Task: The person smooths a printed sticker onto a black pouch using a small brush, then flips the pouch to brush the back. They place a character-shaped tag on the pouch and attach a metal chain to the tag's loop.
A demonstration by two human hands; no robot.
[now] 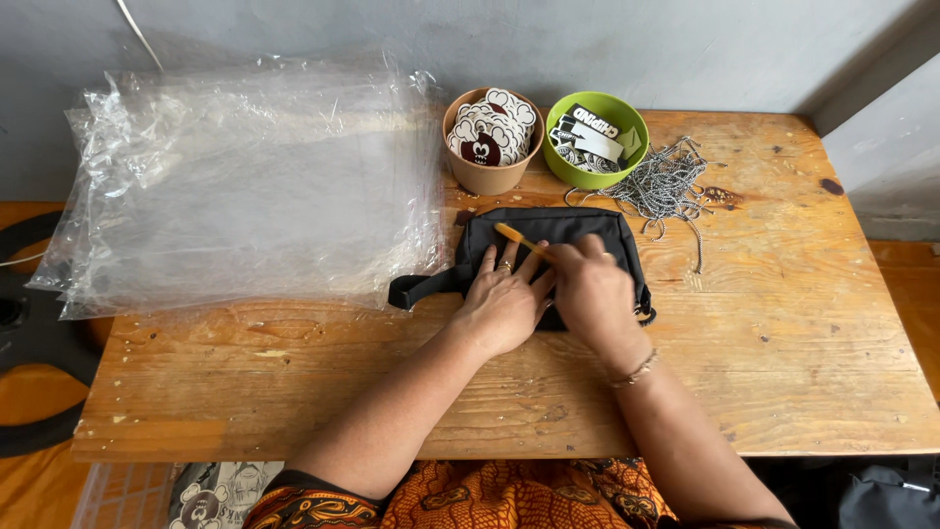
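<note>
My right hand (592,289) pinches a thin orange stick (519,238), fingers closed on its lower end, the free end pointing toward ten o'clock. My left hand (501,304) lies flat beside it, fingers spread and pressing down, holding nothing; the two hands touch at the thumbs. Both rest on a black pouch (548,227) that lies flat near the middle of the wooden table (783,323), its strap (421,287) trailing off toward nine o'clock and a small clip at its four o'clock corner.

At twelve o'clock from the pouch stand two bowls, just beside each other: a brown paper cup (490,174) filled with round white and dark red stickers, and a green bowl (597,147) holding black and white printed tags. At two o'clock, touching the green bowl's side, a heap of silver ball chains (666,186) spreads over the wood. At nine to ten o'clock, a stack of clear plastic bags (245,186) covers the table's left end, its edge just meeting the pouch.
</note>
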